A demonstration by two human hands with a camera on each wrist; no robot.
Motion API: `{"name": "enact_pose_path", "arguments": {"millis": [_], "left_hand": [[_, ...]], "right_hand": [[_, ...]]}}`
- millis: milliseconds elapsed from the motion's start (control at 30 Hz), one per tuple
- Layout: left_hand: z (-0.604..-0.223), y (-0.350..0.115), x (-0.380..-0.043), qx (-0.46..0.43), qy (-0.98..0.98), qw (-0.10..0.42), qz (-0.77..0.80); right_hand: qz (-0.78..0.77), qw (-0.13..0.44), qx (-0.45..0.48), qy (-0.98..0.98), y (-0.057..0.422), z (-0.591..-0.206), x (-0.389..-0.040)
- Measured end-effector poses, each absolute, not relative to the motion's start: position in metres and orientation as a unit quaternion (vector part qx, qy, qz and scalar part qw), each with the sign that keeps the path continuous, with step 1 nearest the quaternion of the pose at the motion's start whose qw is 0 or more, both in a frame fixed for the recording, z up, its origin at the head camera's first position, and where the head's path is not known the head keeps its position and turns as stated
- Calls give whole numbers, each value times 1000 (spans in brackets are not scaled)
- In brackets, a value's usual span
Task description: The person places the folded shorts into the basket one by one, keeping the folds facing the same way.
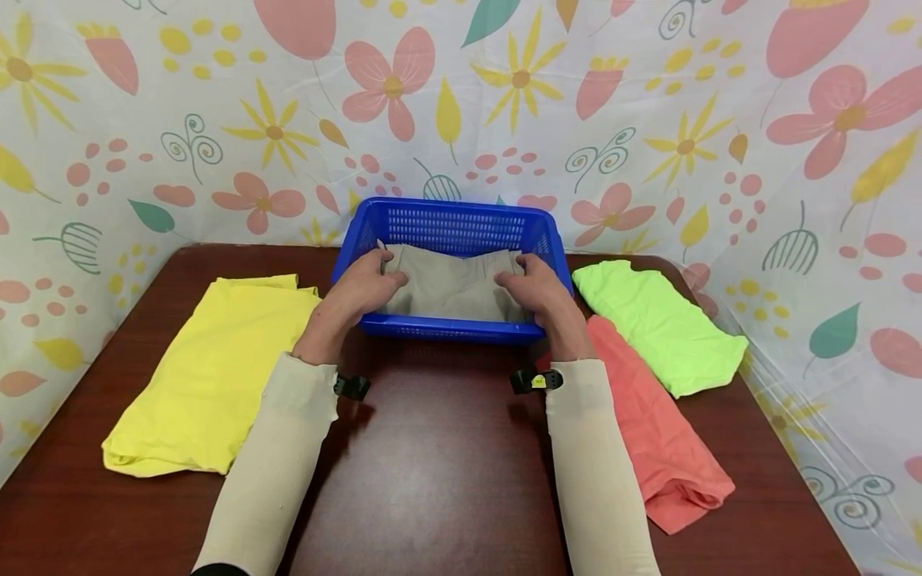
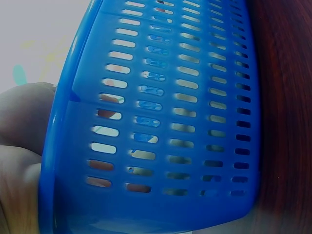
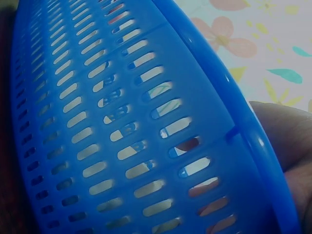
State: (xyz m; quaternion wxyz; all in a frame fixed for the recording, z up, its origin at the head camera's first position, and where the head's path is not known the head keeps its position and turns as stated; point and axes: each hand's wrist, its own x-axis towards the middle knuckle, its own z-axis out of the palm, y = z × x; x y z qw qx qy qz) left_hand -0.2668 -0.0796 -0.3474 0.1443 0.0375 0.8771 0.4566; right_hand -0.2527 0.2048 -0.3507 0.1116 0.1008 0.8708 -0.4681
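Note:
A folded grey cloth (image 1: pixel 450 284) lies inside a blue plastic basket (image 1: pixel 454 328) at the back of the table. My left hand (image 1: pixel 360 282) pinches the cloth's left edge between thumb and fingers, reaching over the rim. At its right edge, my right hand (image 1: pixel 535 286) grips the cloth the same way. Both wrist views are mostly filled by the slotted basket wall (image 2: pixel 161 204), and grey cloth shows through its slots. Parts of the left hand (image 2: pixel 22 131) and of the right hand (image 3: pixel 287 136) appear beyond the rim; their fingertips are hidden there.
A folded yellow garment (image 1: pixel 209 376) lies on the brown table (image 1: pixel 425 480) to the left. On the right are a coral garment (image 1: pixel 655 424) and a lime green one (image 1: pixel 663 324), side by side. A flower-printed sheet (image 1: pixel 461 104) hangs behind the table.

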Motion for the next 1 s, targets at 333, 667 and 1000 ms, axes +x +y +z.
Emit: {"name": "enact_pose_path", "arguments": {"millis": [333, 667, 1000], "left_hand": [[-346, -79, -265, 43, 885, 147, 440], [-346, -78, -264, 41, 894, 147, 421], [-343, -79, -264, 34, 897, 151, 414]], "right_hand": [[-469, 117, 98, 870, 205, -352, -252], [-458, 133, 102, 873, 205, -350, -251], [-459, 135, 98, 872, 207, -349, -249]]}}
